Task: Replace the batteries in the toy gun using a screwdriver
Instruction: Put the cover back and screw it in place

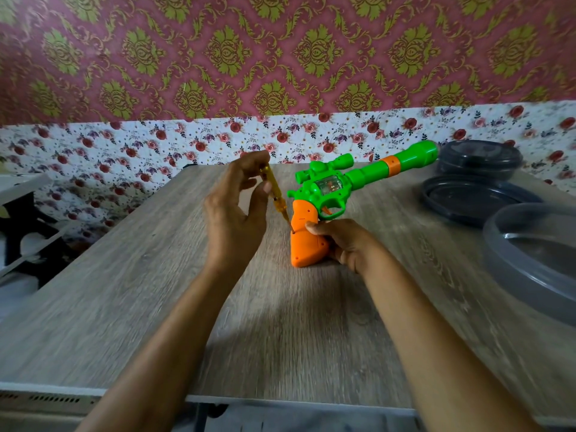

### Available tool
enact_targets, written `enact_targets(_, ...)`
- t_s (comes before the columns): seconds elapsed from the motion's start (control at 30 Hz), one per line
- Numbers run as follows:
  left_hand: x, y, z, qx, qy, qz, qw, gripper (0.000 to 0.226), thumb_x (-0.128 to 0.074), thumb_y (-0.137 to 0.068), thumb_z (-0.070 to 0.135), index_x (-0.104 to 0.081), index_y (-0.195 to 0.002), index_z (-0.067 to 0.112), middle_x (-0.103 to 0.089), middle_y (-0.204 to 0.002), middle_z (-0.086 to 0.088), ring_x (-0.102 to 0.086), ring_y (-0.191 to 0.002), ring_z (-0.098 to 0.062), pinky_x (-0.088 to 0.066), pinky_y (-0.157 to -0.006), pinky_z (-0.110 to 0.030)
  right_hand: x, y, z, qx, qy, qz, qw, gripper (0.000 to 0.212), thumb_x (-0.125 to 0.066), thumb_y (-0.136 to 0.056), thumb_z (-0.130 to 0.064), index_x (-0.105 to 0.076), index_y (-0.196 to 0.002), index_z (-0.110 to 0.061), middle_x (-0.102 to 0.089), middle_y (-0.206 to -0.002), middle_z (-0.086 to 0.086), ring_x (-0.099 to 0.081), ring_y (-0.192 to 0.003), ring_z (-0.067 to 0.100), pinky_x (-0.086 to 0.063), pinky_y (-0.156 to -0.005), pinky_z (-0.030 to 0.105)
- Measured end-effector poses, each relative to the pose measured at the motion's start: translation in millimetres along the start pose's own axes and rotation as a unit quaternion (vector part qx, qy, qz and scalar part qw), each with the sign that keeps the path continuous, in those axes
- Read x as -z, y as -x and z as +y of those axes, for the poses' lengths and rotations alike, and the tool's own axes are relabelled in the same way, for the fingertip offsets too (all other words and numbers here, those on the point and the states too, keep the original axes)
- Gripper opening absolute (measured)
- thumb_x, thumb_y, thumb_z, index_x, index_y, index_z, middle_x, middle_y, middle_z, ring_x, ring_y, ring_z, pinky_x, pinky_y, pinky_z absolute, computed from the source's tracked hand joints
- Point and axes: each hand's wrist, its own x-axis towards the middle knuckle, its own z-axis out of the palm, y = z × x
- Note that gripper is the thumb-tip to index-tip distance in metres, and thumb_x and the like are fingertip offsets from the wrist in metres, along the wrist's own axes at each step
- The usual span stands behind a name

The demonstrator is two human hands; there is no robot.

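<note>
A green toy gun [349,179] with an orange handle [307,241] lies on the wooden table [156,291], barrel pointing to the back right. My right hand [346,243] grips the orange handle from its right side. My left hand [235,213] pinches a yellow translucent screwdriver [276,194] by its upper part. The screwdriver slants down to the right and its tip meets the handle's left edge near a screw hole.
At the right stand a dark round container [478,159], a dark round lid [477,199] in front of it, and a large clear round container [536,260] nearer me. A white frame and dark shapes sit off the table's left side.
</note>
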Motion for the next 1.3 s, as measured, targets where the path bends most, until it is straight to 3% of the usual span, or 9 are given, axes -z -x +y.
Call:
enact_targets(0.1, 0.3, 0.8, 1.0, -0.012, -0.023, -0.001, 1.0, 0.033, -0.055, -0.088, 0.004, -0.059, -0.12, 0.007, -0.063, -0.105, 0.004, -0.058, -0.093, 0.008, -0.051, -0.081, -0.018, 0.6, 0.6, -0.4, -0.006, -0.002, -0.001, 1.0, 0.042, -0.057, -0.087, -0.003, -0.05, -0.128, -0.002, -0.055, -0.127, 0.023, -0.058, -0.077, 0.021, -0.048, -0.074, 0.049)
enact_targets(0.23, -0.7, 1.7, 7.2, -0.035, -0.002, -0.005, 0.999, 0.023, -0.065, -0.086, 0.016, -0.062, -0.108, 0.017, -0.055, -0.105, 0.012, -0.059, -0.09, 0.001, -0.05, -0.072, -0.015, 0.0, -0.2, -0.1, 0.0, -0.006, 0.001, 1.0, 0.043, -0.055, -0.087, -0.001, -0.048, -0.13, -0.001, -0.06, -0.108, 0.015, -0.058, -0.077, 0.02, -0.044, -0.08, 0.047)
enact_targets(0.4, 1.1, 0.0, 3.7, -0.002, -0.002, 0.022, 1.0, 0.018, -0.07, -0.082, 0.013, -0.06, -0.096, 0.018, -0.05, -0.091, 0.013, -0.056, -0.077, 0.001, -0.049, -0.065, -0.015, 0.1, -0.7, -1.3, 0.004, 0.0, 0.011, 1.0, 0.044, -0.057, -0.086, -0.001, -0.048, -0.13, -0.002, -0.055, -0.128, 0.021, -0.056, -0.103, 0.028, -0.046, -0.081, 0.048)
enact_targets(0.57, 0.1, 0.2, 1.7, 0.012, 0.019, -0.005, 1.0, 0.028, -0.059, -0.087, 0.002, -0.055, -0.111, 0.016, -0.063, -0.098, 0.004, -0.064, -0.091, -0.005, -0.053, -0.081, -0.021, -0.6, 1.4, -0.3, -0.002, 0.004, -0.01, 1.0, 0.042, -0.055, -0.087, -0.003, -0.049, -0.129, -0.003, -0.061, -0.091, 0.009, -0.058, -0.074, 0.019, -0.054, -0.052, 0.037)
enact_targets(0.7, -0.7, 1.1, 2.2, 0.008, 0.014, -0.016, 1.0, 0.029, -0.055, -0.088, 0.002, -0.057, -0.113, 0.016, -0.062, -0.103, 0.008, -0.061, -0.094, 0.006, -0.051, -0.083, -0.017, 0.3, -0.9, 0.5, 0.004, -0.001, -0.004, 1.0, 0.043, -0.055, -0.087, -0.001, -0.049, -0.129, -0.002, -0.056, -0.109, 0.015, -0.058, -0.077, 0.02, -0.049, -0.069, 0.046)
enact_targets(0.8, -1.0, 1.0, 6.8, -0.004, 0.023, -0.007, 1.0, 0.021, -0.065, -0.085, 0.007, -0.058, -0.101, 0.019, -0.053, -0.098, 0.008, -0.058, -0.086, 0.003, -0.051, -0.073, -0.014, 0.7, -2.0, 0.6, 0.006, -0.001, -0.002, 1.0, 0.044, -0.055, -0.087, 0.0, -0.049, -0.13, -0.002, -0.056, -0.11, 0.015, -0.057, -0.087, 0.025, -0.045, -0.079, 0.05)
enact_targets(0.97, 1.4, 1.0, 3.9, 0.012, 0.027, 0.014, 0.999, 0.018, -0.068, -0.083, 0.008, -0.061, -0.098, 0.015, -0.061, -0.086, 0.011, -0.062, -0.079, 0.0, -0.053, -0.072, -0.018, 0.0, 0.4, -0.1, 0.001, -0.002, -0.003, 1.0, 0.044, -0.056, -0.087, -0.001, -0.048, -0.13, -0.002, -0.057, -0.116, 0.02, -0.058, -0.082, 0.023, -0.049, -0.067, 0.045)
enact_targets(1.1, 0.1, 0.7, 3.4, 0.02, 0.045, -0.03, 0.998, 0.032, -0.059, -0.088, 0.004, -0.053, -0.117, 0.015, -0.064, -0.109, 0.008, -0.066, -0.099, -0.007, -0.052, -0.086, -0.021, -0.5, 0.9, -0.4, -0.001, -0.003, 0.003, 1.0, 0.043, -0.057, -0.087, -0.002, -0.049, -0.129, -0.002, -0.054, -0.128, 0.023, -0.057, -0.077, 0.021, -0.048, -0.063, 0.044)
enact_targets(1.3, -1.8, 1.9, 4.9, -0.017, 0.028, -0.057, 0.998, 0.03, -0.058, -0.09, 0.007, -0.058, -0.117, 0.02, -0.059, -0.11, -0.003, -0.061, -0.098, -0.003, -0.051, -0.081, -0.016, 0.0, 0.5, -0.7, -0.002, 0.0, -0.002, 1.0, 0.042, -0.055, -0.087, -0.001, -0.048, -0.129, -0.002, -0.053, -0.129, 0.024, -0.057, -0.091, 0.028, -0.044, -0.079, 0.051)
